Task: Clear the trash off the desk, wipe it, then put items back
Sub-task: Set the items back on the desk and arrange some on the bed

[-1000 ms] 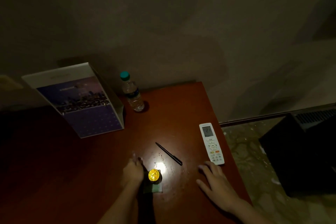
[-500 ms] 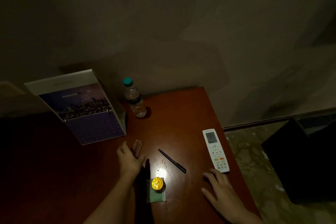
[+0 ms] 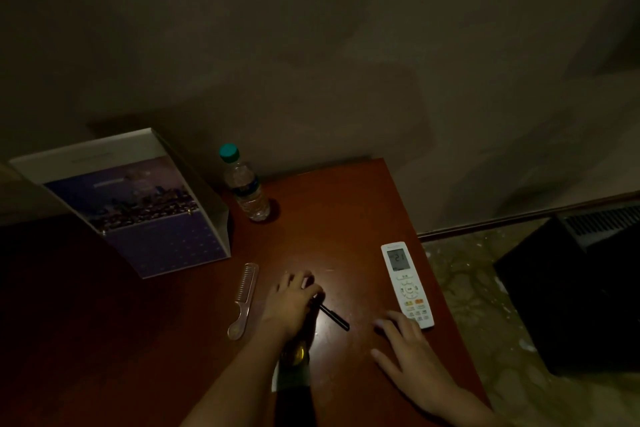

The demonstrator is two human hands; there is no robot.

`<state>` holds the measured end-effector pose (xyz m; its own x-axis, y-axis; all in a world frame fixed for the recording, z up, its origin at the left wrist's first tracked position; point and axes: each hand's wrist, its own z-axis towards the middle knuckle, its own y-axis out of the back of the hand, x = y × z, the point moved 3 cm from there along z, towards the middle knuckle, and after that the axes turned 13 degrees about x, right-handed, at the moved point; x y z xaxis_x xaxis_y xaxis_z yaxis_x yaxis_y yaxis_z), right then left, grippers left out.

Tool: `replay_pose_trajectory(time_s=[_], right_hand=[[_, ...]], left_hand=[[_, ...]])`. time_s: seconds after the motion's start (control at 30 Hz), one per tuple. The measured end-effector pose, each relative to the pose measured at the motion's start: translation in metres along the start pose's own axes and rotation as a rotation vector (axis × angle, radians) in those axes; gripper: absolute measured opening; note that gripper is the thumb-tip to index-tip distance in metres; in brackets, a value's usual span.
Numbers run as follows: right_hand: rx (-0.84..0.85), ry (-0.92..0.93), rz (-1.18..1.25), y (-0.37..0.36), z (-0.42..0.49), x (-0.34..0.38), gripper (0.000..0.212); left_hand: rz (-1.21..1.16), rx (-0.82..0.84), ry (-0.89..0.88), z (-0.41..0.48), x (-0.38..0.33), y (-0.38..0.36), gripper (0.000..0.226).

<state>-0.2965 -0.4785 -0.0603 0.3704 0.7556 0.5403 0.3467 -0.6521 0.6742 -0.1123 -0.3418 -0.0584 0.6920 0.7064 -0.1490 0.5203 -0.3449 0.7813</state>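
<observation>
Mount: sitting on the person's head, above the desk (image 3: 346,236).
Facing: looking forward and down, toward the wall (image 3: 311,45) behind the desk.
Nearness: hovering close; both forearms (image 3: 242,388) are showing at the bottom edge.

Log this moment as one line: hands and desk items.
left hand pinches pen | right hand flat on desk beside remote | comb lies on desk

Beyond the left hand (image 3: 292,298), the reddish-brown table (image 3: 346,218) butts against a plain beige wall (image 3: 346,45), dim and shadowed. To the right of the right hand (image 3: 408,354), past the table's edge, mottled stone floor (image 3: 467,288) carries a dark boxy unit (image 3: 571,305), a slatted grille (image 3: 602,222) at its far end.
</observation>
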Motion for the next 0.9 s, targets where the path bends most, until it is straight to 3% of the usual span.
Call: replay_pose_trajectory(time_s=[0.17, 0.33, 0.47, 0.6, 0.63, 0.77, 0.9], right_hand=[[-0.001, -0.012, 0.009, 0.0, 0.001, -0.009, 0.048], [0.0, -0.006, 0.014, 0.005, 0.007, -0.008, 0.046], [-0.011, 0.022, 0.009, 0.006, 0.011, 0.0, 0.046], [-0.01, 0.042, 0.005, 0.005, 0.015, 0.006, 0.047], [-0.006, 0.039, 0.008, 0.005, 0.015, 0.007, 0.047], [0.025, 0.042, -0.004, -0.004, 0.009, 0.014, 0.047], [0.033, 0.066, 0.0, -0.006, 0.01, 0.021, 0.05]], left_hand=[[0.153, 0.004, -0.003, 0.009, -0.002, 0.01, 0.041], [0.13, -0.138, 0.262, 0.003, 0.043, 0.022, 0.043], [-0.108, -0.205, 0.306, -0.005, 0.051, 0.008, 0.042], [-0.533, -0.413, 0.287, -0.025, 0.042, -0.015, 0.016], [-0.638, -0.435, 0.32, -0.033, 0.038, -0.023, 0.018], [-0.86, -0.133, 0.637, -0.057, 0.02, -0.068, 0.069], [-1.077, -0.172, 0.617, -0.055, 0.01, -0.07, 0.064]])
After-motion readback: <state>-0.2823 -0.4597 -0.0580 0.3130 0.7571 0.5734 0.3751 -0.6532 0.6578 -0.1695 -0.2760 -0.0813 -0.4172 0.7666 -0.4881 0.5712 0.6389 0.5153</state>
